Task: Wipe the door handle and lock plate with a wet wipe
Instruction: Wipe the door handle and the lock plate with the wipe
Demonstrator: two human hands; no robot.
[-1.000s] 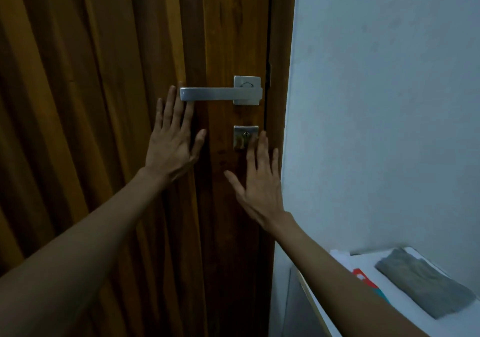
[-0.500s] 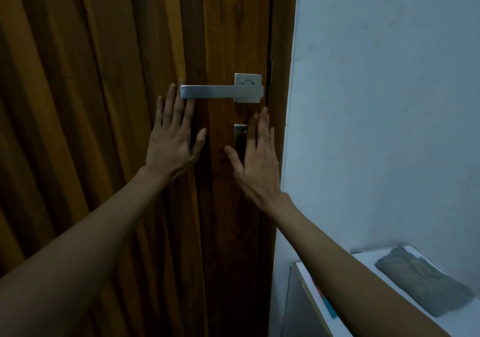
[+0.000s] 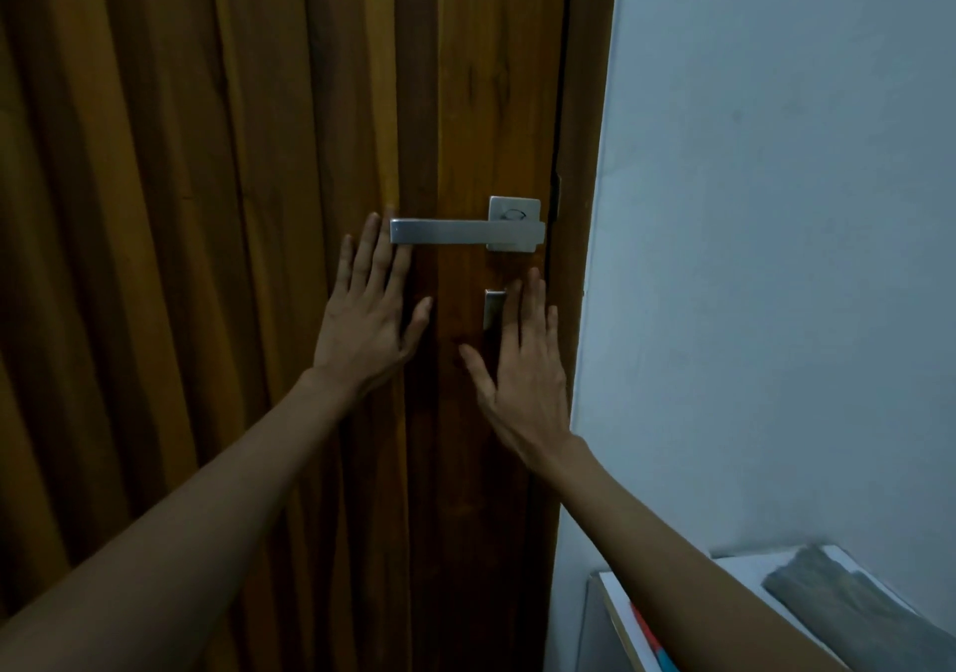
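Head cam: both hands flat on wooden door (image 3: 481,76), fingers spread, grasping nothing. Left hand (image 3: 370,317) sits below-left of metal door handle (image 3: 450,232), fingertips just under lever's free end. Right hand (image 3: 522,361) covers most of lock plate (image 3: 492,306); only plate's left strip shows. No wet wipe visible. Grey cloth (image 3: 848,604) lies on white shelf (image 3: 734,578), bottom right, by wall (image 3: 776,205).

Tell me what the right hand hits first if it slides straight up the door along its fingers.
Probably the door handle: the right hand points up, its fingers just below the handle's square base.
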